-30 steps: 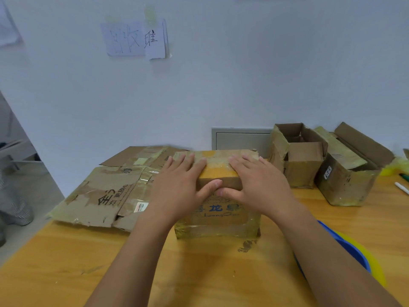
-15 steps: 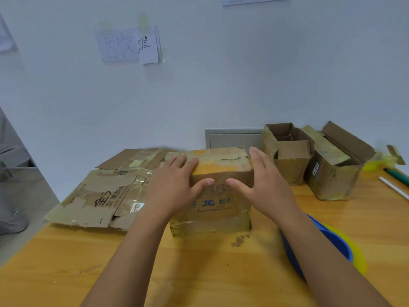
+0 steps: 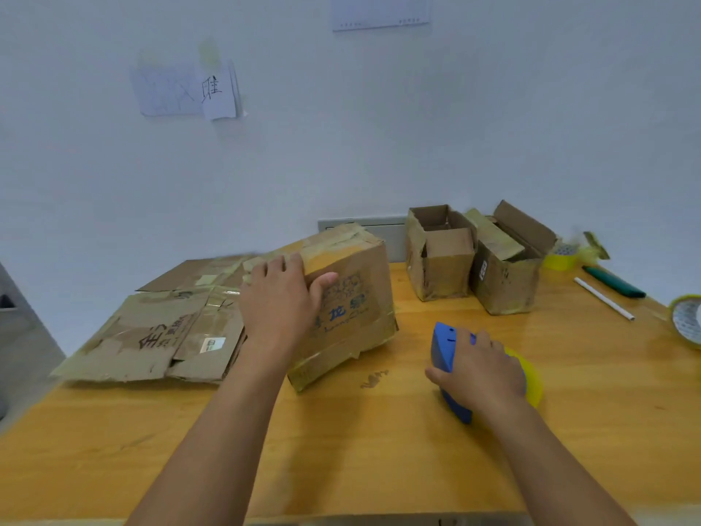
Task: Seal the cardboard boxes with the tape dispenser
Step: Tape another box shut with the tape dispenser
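Person, head view, partial.

Left hand [image 3: 278,301]: bare, no glove, ring or watch in sight. Nails short (only partly visible).

Left forearm [image 3: 223,419]: bare along its whole visible length, no sleeve, cuff or band.

Right hand [image 3: 480,370]: bare, no glove or ring on the back of it (fingertips hidden).

Right forearm [image 3: 550,461]: bare to the picture's lower edge, no sleeve or wristwear.

No clothing enters the view.

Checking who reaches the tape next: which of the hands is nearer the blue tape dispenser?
Right. The right hand rests on the blue tape dispenser; the left hand grips the tilted cardboard box, off to the dispenser's left.
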{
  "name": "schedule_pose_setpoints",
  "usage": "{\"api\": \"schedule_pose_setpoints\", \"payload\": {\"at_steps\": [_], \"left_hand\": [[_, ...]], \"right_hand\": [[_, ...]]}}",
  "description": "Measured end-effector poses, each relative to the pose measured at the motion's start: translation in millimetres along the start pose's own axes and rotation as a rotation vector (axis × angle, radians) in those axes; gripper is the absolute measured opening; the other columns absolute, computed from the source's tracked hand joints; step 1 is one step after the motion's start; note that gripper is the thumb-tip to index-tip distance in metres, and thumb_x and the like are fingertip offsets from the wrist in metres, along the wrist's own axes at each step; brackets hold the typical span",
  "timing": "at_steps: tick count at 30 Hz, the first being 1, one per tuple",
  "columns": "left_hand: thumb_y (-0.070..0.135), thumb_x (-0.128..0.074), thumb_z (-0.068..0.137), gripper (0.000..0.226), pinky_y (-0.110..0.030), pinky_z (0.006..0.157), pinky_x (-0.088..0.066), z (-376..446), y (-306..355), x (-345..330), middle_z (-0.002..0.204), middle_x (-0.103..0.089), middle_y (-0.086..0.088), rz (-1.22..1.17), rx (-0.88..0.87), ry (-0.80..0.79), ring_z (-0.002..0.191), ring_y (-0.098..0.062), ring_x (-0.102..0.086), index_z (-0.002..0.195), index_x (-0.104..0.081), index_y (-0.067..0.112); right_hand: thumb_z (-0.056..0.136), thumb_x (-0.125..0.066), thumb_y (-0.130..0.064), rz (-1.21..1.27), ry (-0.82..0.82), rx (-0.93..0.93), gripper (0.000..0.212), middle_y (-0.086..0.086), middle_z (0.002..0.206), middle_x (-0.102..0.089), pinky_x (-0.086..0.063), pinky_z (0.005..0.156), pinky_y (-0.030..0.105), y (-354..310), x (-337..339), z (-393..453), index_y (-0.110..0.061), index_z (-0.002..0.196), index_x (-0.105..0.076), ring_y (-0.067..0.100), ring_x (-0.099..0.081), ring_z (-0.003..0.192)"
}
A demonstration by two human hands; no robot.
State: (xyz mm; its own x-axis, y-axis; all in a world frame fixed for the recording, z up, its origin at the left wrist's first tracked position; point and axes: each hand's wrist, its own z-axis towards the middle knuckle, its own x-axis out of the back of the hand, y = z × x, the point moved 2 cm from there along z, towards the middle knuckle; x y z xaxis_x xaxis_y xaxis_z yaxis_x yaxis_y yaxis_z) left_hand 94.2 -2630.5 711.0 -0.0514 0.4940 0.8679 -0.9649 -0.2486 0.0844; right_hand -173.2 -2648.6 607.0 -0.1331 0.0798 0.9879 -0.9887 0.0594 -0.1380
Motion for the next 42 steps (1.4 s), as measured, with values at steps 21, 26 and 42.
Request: {"api": "schedule_pose_setpoints", "payload": {"at_steps": [21,26,42], "left_hand": [[0.077,-0.029,0.088,0.075,-0.043,0.097,-0.044,-20,9,5,0.137,-0.055,-0.001,-0.019,-0.18,0.023,0.128,-0.027,-0.044,0.135,-0.052,0.024],[0.084,-0.025,0.082,0.085,-0.043,0.102,-0.041,-1,-4,1,0.143,-0.053,0.004,-0.071,-0.29,0.02,0.134,-0.023,-0.041,0.141,-0.05,0.028],[0.018,-0.042,0.101,0.036,-0.028,0.095,-0.044,32,-31,12,0.123,-0.068,0.006,-0.784,0.0,-0.253,0.113,-0.009,-0.059,0.132,-0.059,0.021]], "right_hand": [[0.101,-0.053,-0.038,0.446,0.474,0.244,0.065,0.002,0.11,-0.057,-0.029,0.081,0.037,1,57,-30,-0.015,0.156,-0.027,0.024,-0.054,0.098],[0.1,-0.055,-0.037,0.551,0.559,0.483,0.063,-0.005,0.101,-0.05,-0.02,0.088,0.032,-21,103,-26,-0.019,0.155,-0.031,0.018,-0.048,0.098],[0.098,-0.058,-0.039,0.465,0.324,0.767,0.057,-0.004,0.126,-0.058,-0.031,0.107,0.041,-99,130,31,-0.029,0.151,-0.04,0.016,-0.05,0.111]]}}
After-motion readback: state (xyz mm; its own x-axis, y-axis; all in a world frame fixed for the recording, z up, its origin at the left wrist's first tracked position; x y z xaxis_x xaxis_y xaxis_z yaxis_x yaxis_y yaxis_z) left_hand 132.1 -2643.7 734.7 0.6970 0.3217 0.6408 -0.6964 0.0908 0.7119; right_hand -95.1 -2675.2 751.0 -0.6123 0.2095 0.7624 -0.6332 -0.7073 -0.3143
